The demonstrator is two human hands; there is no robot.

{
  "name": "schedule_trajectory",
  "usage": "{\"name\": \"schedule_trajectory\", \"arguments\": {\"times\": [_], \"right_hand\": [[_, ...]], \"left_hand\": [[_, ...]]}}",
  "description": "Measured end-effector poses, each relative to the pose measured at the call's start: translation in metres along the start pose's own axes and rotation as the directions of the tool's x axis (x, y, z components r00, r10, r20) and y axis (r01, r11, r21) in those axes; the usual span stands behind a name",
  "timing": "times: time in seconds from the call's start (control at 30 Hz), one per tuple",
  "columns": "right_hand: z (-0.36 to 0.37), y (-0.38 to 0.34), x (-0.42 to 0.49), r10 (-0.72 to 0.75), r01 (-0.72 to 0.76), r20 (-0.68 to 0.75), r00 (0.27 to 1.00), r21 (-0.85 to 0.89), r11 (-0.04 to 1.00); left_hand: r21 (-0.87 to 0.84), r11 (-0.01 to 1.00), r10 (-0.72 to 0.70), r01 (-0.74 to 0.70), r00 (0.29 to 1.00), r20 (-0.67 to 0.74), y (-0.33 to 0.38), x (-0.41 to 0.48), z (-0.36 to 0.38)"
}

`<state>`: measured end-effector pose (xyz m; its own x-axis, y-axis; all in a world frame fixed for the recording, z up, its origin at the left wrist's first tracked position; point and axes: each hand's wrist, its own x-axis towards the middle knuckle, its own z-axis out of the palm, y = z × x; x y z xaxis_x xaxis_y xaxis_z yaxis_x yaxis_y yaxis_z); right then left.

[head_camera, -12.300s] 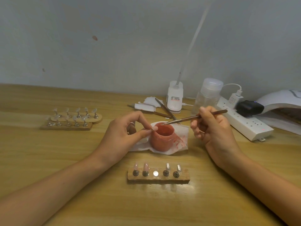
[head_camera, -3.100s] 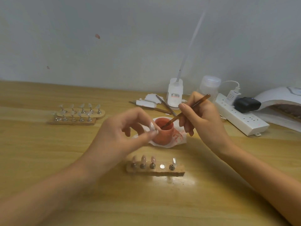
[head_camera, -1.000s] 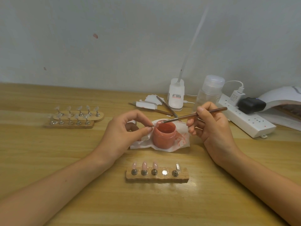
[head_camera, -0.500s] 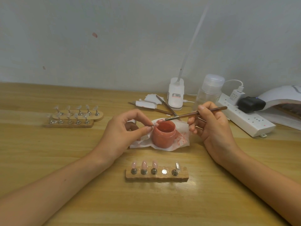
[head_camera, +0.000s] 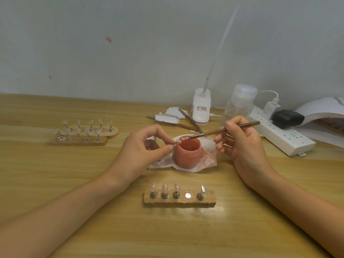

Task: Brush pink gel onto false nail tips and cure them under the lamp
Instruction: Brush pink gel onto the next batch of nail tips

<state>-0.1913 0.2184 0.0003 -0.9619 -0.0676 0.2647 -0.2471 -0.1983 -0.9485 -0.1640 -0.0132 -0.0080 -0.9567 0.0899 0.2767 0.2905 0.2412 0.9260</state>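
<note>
One view only, from a wide-angle camera worn on the person's head. It looks forward and down from above and behind the left hand and right hand. It is near. Both hands sit mid-frame, the table spreads to either side of them, and the wall beyond them fills the upper part.

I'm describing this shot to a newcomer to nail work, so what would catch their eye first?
At the centre, the left hand pinches a small nail tip by the rim of the open pink gel jar, while the right hand holds a brush with its bristles at that tip. Nearer the camera, a wooden holder carries three pink tips on its left posts.
</note>
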Motion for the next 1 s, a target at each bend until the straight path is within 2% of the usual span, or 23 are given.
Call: {"name": "schedule_trajectory", "arguments": {"times": [0.1,0.27,0.4,0.53,0.7,0.83,1.0], "right_hand": [[0.0016,-0.0004,-0.0023,-0.021,0.022,0.052,0.998,-0.014,1.0],[-0.0004,0.0002,0.0003,0.002,-0.002,-0.015,1.0,0.014,1.0],[0.0015,-0.0011,-0.0013,-0.018,0.019,0.061,0.998,-0.014,1.0],[-0.0005,0.0016,0.0003,0.004,-0.004,-0.018,1.0,-0.001,1.0],[0.0012,-0.0018,-0.0026,-0.034,0.036,0.05,0.998,-0.028,0.999],[-0.0009,-0.0001,-0.0016,-0.018,0.017,-0.028,0.999,-0.009,1.0],[0.0025,-0.0022,-0.0029,-0.026,0.027,0.067,0.997,-0.02,0.999]], "left_hand": [[0.002,1.0,-0.007,0.007,1.0,0.004,0.0,0.0,-0.0001],[-0.005,1.0,-0.007,0.008,1.0,0.009,0.0004,-0.0002,0.0003],[-0.006,1.0,-0.002,0.002,1.0,0.012,0.0005,-0.0007,0.0],[0.0,1.0,-0.001,0.001,1.0,0.014,0.0002,-0.0005,0.0],[-0.001,1.0,-0.001,0.001,1.0,0.014,-0.0005,-0.0006,-0.0001],[0.0,1.0,0.005,-0.005,1.0,0.014,0.0003,-0.0009,0.0001],[0.014,1.0,0.01,-0.01,1.0,0.014,0.0011,-0.0013,0.0001]]}}
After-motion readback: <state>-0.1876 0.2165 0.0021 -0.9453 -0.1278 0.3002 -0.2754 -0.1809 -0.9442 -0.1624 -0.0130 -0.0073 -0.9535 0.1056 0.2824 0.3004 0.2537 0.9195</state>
